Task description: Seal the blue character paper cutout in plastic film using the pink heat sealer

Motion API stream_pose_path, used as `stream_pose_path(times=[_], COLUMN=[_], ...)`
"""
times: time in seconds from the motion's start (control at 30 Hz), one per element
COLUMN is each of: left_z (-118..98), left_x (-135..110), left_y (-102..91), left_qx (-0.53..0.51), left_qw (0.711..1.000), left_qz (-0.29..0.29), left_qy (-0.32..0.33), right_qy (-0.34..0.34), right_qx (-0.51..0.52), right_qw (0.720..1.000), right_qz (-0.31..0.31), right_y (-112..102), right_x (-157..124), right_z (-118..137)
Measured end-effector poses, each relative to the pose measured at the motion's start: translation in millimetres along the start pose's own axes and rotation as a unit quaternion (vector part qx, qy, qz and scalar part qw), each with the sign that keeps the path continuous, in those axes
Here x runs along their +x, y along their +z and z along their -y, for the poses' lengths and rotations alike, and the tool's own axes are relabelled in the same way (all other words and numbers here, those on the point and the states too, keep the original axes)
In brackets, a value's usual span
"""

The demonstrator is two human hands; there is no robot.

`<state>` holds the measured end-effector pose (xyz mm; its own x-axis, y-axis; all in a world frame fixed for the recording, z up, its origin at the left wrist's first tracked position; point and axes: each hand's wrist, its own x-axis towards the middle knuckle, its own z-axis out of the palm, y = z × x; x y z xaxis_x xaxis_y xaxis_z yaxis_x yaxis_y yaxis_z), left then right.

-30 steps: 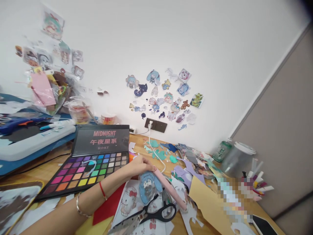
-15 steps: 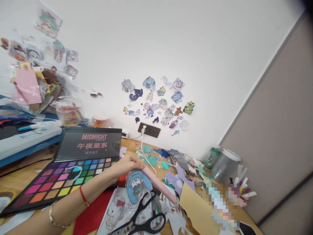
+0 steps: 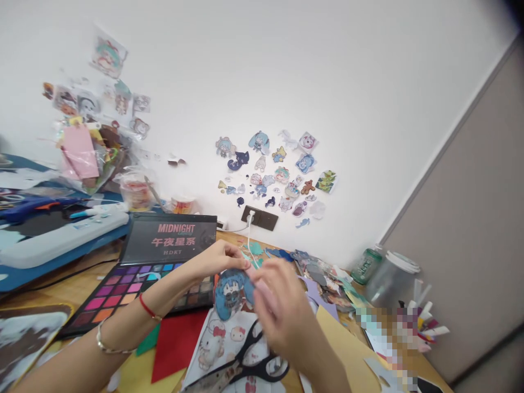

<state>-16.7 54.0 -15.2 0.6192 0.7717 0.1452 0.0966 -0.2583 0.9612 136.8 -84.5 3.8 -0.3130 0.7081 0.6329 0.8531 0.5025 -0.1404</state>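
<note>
Eyeshadow palette (image 3: 135, 278) open on tabletop (image 3: 82, 278), left of centre, lid upright and lettered "MIDNIGHT". Red sheet (image 3: 176, 344) just in front of it. Hello Kitty sheet (image 3: 213, 344) beside that, black-handled scissors (image 3: 249, 365) lying across its lower part. Tan paper (image 3: 347, 349) at right. Heap of paper cutouts (image 3: 323, 273) toward wall. Two jars far right: green jar (image 3: 365, 265), clear jar (image 3: 393, 278) with white lid. Cartoon stickers (image 3: 278, 169) clustered on wall above dark socket (image 3: 262, 219), white plug (image 3: 251, 215) in it.

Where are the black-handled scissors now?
In the head view the scissors lie bottom centre on the Hello Kitty sheet, just below the right hand and right of the red paper.
</note>
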Motion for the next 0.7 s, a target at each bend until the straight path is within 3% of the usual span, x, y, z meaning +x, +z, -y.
stream_pose_path(times=[0.07,0.13,0.17,0.23,0.33,0.47,0.7], left_z=[-4.2,-8.0,-9.8,-13.2,-16.0,-16.0,-20.0], left_x=[-1.9,-3.8,-4.8,-7.5,-11.5,-14.3,-15.9], left_y=[-5.2,-12.4,-16.7,-26.0,-38.5,-46.2,-40.8], left_qx=[0.010,0.022,0.028,0.039,0.046,0.053,0.057], left_qw=[1.000,0.999,0.999,0.998,0.997,0.996,0.996], left_qz=[-0.006,-0.016,-0.022,-0.035,-0.047,-0.050,-0.040], left_qy=[0.014,0.025,0.028,0.033,0.036,0.041,0.050], right_qy=[0.114,0.216,0.224,0.222,0.226,0.240,0.241], right_qx=[0.050,0.138,0.198,0.297,0.360,0.357,0.356], right_qw=[0.991,0.954,0.930,0.890,0.873,0.882,0.885], right_qz=[0.046,0.155,0.214,0.265,0.240,0.194,0.177], right_y=[0.2,2.0,4.4,12.9,32.3,50.1,39.3], right_x=[9.8,10.6,9.2,6.4,7.5,14.8,14.0], right_z=[-23.8,-44.7,-52.2,-60.3,-59.3,-55.7,-60.5])
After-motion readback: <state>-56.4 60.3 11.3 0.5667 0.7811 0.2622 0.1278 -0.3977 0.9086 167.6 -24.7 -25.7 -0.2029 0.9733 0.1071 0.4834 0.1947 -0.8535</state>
